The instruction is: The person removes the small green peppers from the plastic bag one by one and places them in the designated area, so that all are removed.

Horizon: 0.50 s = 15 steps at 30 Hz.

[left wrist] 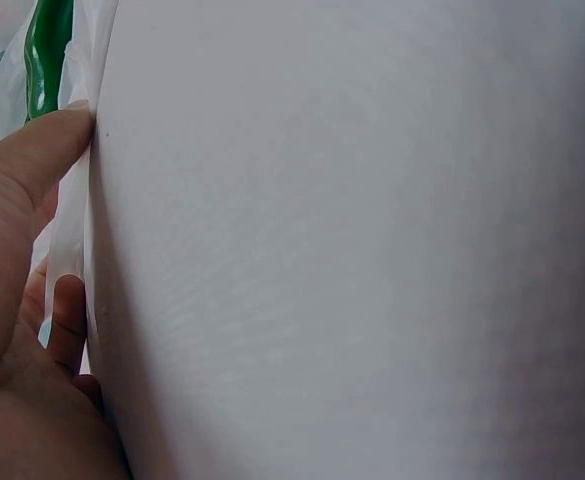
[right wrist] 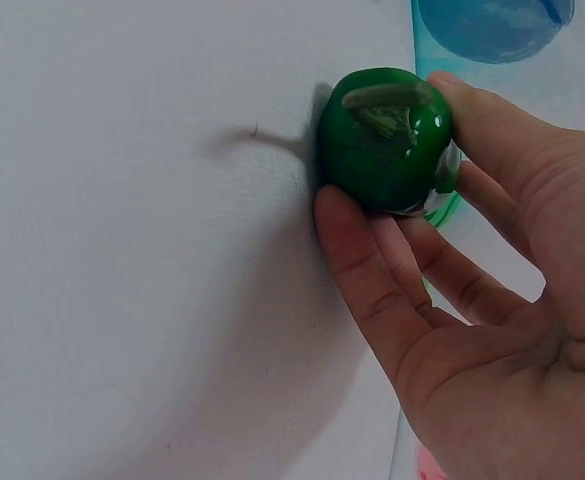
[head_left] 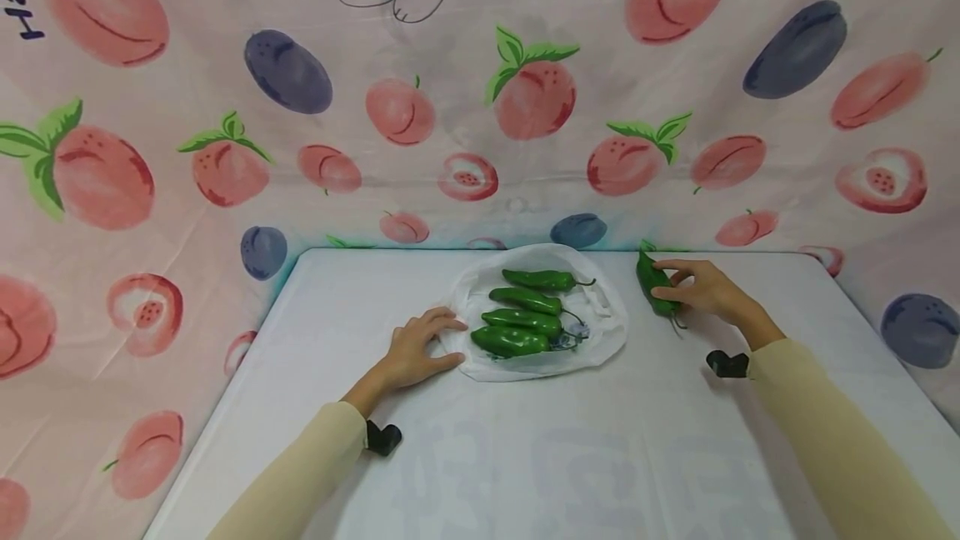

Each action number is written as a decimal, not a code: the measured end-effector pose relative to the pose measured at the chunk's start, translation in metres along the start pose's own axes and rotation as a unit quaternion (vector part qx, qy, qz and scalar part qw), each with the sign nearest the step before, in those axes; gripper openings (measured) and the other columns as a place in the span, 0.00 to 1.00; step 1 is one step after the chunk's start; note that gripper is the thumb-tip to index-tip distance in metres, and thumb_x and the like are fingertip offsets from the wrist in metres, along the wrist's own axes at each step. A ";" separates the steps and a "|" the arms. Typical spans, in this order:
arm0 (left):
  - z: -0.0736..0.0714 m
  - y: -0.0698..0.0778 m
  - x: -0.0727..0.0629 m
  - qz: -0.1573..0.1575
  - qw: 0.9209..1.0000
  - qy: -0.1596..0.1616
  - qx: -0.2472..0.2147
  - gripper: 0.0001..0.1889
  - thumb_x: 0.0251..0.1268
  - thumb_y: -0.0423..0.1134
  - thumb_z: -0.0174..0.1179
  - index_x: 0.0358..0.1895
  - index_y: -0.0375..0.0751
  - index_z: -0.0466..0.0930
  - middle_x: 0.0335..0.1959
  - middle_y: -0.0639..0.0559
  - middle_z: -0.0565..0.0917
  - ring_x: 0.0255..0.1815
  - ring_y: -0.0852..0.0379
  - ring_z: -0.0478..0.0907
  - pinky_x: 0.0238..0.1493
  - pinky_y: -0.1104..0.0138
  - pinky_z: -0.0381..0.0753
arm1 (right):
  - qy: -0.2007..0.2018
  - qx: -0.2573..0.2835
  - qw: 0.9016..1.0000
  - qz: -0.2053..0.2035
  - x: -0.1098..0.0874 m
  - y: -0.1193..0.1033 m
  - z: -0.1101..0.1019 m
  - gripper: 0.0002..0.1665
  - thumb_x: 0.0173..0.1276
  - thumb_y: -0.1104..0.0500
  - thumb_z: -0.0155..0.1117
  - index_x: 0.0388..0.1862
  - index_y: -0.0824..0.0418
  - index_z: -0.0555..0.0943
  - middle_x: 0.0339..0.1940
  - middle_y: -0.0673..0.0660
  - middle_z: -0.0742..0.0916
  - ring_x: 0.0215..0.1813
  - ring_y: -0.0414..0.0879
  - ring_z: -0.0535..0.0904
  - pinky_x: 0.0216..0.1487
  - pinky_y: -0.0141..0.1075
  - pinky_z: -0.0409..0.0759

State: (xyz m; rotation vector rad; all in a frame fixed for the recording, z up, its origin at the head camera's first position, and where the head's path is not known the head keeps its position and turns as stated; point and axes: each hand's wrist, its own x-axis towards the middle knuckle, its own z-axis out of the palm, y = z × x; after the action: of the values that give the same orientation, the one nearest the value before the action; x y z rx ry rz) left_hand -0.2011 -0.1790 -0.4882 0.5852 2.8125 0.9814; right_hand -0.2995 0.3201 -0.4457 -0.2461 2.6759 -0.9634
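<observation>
Several long green peppers (head_left: pixel 525 298) lie side by side on a crumpled white plastic bag (head_left: pixel 480 369), their stems pointing right. A bit of blue pattern shows beside the stems. At the bag's left edge, my left hand (head_left: pixel 415 350) rests with thumb and fingers spread apart, touching the plastic. The left wrist view shows the thumb (left wrist: pixel 47 150) on the bag's edge, with part of a pepper (left wrist: pixel 47 60) behind it. To the right of the bag, my right hand (head_left: pixel 705 288) grips another green pepper (head_left: pixel 651 277) between thumb and fingers. Its stem end faces the right wrist camera.
Everything lies on a white table (head_left: pixel 562 457). Behind it hangs a pink curtain (head_left: pixel 420 48) printed with fruit, reaching down to the table's back edge. A dark wrist mount (head_left: pixel 384 438) sits by the left cuff, another dark mount (head_left: pixel 727 363) by the right.
</observation>
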 end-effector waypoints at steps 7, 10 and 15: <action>0.000 0.001 0.000 0.001 1.000 -0.001 0.001 0.25 0.68 0.49 0.69 0.67 0.54 0.79 0.76 0.48 0.67 0.68 0.41 0.68 0.61 0.44 0.57 | 0.001 -0.004 1.000 -0.003 -0.001 0.000 0.000 0.43 0.71 0.46 0.70 0.78 0.62 0.67 0.59 0.73 0.78 0.42 0.52 0.81 0.50 0.47 0.77; 0.000 0.001 0.000 0.000 1.000 -0.001 0.001 0.25 0.67 0.49 0.69 0.66 0.54 0.79 0.76 0.48 0.67 0.67 0.41 0.68 0.61 0.44 0.58 | 0.002 -0.002 1.000 -0.008 -0.001 -0.001 0.000 0.43 0.71 0.46 0.70 0.78 0.63 0.67 0.58 0.73 0.78 0.42 0.52 0.80 0.50 0.46 0.78; 0.000 -0.001 0.000 -0.002 1.000 -0.001 0.002 0.25 0.67 0.49 0.70 0.66 0.54 0.79 0.76 0.48 0.67 0.67 0.41 0.68 0.61 0.44 0.58 | 0.003 0.006 1.000 -0.009 -0.001 -0.001 0.001 0.43 0.71 0.46 0.71 0.78 0.63 0.67 0.58 0.73 0.78 0.42 0.52 0.81 0.49 0.45 0.78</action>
State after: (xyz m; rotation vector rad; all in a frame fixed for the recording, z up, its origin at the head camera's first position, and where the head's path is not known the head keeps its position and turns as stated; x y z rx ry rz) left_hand -0.2014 -0.1799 -0.4887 0.5801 2.8128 0.9736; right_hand -0.2982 0.3193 -0.4455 -0.2664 2.6766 -0.9853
